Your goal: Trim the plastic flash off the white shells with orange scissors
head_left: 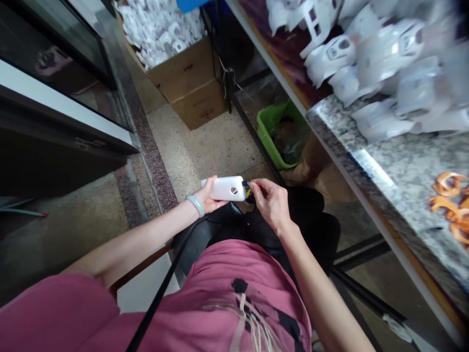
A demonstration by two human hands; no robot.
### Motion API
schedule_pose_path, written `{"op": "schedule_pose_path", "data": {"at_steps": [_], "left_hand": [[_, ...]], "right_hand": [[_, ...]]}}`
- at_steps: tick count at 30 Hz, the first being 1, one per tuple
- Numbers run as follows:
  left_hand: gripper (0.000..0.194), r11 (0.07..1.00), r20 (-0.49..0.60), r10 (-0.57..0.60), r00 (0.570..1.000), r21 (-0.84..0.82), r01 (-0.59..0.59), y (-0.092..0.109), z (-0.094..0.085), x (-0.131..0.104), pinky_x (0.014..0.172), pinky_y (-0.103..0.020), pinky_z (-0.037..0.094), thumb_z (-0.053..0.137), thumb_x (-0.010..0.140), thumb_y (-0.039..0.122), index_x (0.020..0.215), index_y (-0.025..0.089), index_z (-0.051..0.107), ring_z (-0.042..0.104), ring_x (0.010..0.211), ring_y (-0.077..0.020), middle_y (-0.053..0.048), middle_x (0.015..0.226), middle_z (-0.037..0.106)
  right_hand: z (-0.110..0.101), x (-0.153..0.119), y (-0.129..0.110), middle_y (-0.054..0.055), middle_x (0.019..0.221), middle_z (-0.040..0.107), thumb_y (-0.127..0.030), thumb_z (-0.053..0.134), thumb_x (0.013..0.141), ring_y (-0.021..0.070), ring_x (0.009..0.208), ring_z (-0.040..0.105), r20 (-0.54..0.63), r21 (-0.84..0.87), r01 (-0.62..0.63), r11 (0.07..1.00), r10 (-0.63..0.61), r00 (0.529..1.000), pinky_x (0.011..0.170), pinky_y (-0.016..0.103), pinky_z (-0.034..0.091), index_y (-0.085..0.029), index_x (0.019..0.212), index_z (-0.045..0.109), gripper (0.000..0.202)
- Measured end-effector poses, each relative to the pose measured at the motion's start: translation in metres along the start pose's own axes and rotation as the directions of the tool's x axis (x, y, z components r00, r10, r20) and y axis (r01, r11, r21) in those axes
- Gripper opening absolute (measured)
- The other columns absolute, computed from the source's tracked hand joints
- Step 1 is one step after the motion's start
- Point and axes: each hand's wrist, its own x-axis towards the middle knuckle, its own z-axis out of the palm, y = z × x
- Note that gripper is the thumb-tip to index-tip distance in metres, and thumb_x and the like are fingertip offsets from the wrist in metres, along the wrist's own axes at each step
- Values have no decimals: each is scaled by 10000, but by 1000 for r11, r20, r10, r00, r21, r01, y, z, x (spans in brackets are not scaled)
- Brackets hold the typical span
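My left hand [209, 199], with a pale bangle at the wrist, is closed around a white power bank [223, 187]. The block has rounded corners and a dark oval mark near its right end. At that end, the fingertips of my right hand [271, 199] pinch a small black plug [245, 184], which touches the power bank. Whether the plug is fully in cannot be made out. A bit of yellow shows just below the plug. From near my left hand, a black cable [172, 274] runs down over my lap toward the camera.
On the right, a granite worktop [388, 190] bears a heap of white plastic shells [388, 54] and several orange plastic pieces [452, 203]. Beneath it stands a green bin [269, 134]. A cardboard box [190, 73] full of white parts [161, 29] is ahead. A dark-framed door [66, 117] is at left.
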Motion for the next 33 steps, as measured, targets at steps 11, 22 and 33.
{"op": "schedule_pose_path", "data": {"at_steps": [11, 22, 33], "left_hand": [[279, 975, 187, 124, 974, -203, -85, 28, 52, -36, 687, -360, 586, 466, 894, 410, 931, 153, 569, 659, 663, -189, -55, 746, 668], [352, 971, 300, 97, 949, -238, -24, 27, 60, -53, 665, -352, 587, 449, 894, 458, 1035, 151, 549, 663, 751, -224, -92, 827, 652], [760, 651, 397, 494, 774, 422, -631, 52, 5, -53, 1004, -449, 397, 656, 655, 609, 1247, 198, 417, 454, 1225, -306, -152, 1343, 449]], "right_hand": [[-39, 54, -16, 81, 1026, 672, -465, 700, 710, 176, 857, 628, 88, 307, -10, 952, -17, 996, 740, 269, 498, -155, 1148, 592, 547], [-37, 50, -16, 69, 902, 717, -415, 775, 622, 168, 785, 669, 119, 586, -148, 797, 96, 988, 715, 261, 529, -135, 960, 675, 451], [-41, 79, -25, 53, 729, 690, -448, 776, 592, 127, 588, 629, 120, 551, -255, 795, 227, 967, 577, 235, 533, -104, 842, 676, 438]]}}
